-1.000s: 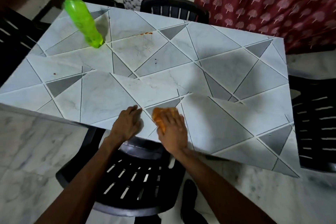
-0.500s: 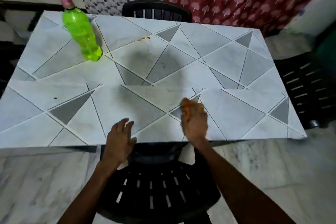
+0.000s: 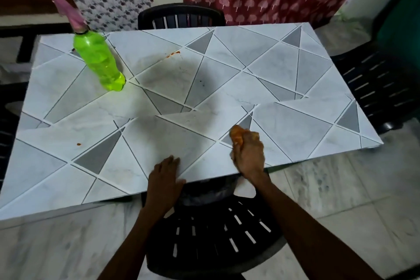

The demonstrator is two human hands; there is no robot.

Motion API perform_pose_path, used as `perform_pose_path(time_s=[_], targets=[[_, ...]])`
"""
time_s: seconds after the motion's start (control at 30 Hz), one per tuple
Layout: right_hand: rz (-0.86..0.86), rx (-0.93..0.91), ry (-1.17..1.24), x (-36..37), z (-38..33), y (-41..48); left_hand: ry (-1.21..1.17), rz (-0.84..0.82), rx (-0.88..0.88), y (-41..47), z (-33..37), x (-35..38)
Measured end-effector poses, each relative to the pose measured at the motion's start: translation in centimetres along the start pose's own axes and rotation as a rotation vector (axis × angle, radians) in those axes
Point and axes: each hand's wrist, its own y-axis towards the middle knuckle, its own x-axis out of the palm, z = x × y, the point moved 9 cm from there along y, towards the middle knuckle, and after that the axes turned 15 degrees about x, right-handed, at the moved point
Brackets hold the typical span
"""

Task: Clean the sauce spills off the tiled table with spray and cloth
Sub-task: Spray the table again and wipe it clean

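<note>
Since a second ago the two hands have drawn apart along the near edge of the tiled table (image 3: 295,125), and the view now takes in more of the tabletop. At this moment the right hand (image 3: 248,154) has its fingers curled round the orange cloth (image 3: 236,135), which is bunched and pokes out beyond the knuckles, pressed onto the tiles beside a small grey triangle. To its left, apart from it, the left hand (image 3: 164,177) lies flat on the table edge with fingers straight and thumb spread, holding nothing. Far ahead of the left hand and off to its left stands the green spray bottle (image 3: 100,61) with its pink nozzle. An orange sauce smear (image 3: 173,54) lies well ahead of both hands, right of the bottle, and a small sauce spot (image 3: 78,144) sits well left of the left hand. Under both forearms is a black slatted chair (image 3: 216,234).
</note>
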Motion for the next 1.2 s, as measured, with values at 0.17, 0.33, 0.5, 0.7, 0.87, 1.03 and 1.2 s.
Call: perform_pose_path(time_s=[0.17,0.33,0.5,0.7,0.87,1.03,1.2], targets=[[-0.099,-0.261,0.04,4.9,-7.5,-7.3,-0.14,0.033,-0.012,2.0,-1.6,-2.3],[-0.44,-0.444,0.313,1.5,-8.7,-10.4,-0.249,0.158,0.029,5.2,-4.1,-5.6],[-0.124,0.154,0.598,-2.1,-6.3,-0.2,-0.104,0.124,0.115,11.4,-7.3,-6.9],[0.166,0.272,0.192,0.0,-9.5,14.9,0.052,-0.025,0.293,19.3,-11.6,-7.1],[0.131,0.022,0.023,3.8,-17.9,20.0,0.041,0.04,0.342,20.5,-12.5,-7.4],[-0.058,-0.304,0.151,5.4,-18.1,10.8,0.016,0.012,0.315,20.1,-12.6,-6.9],[-0.182,-0.2,0.156,5.4,-9.4,0.2,0.019,-0.016,0.276,20.2,-11.8,-7.5]])
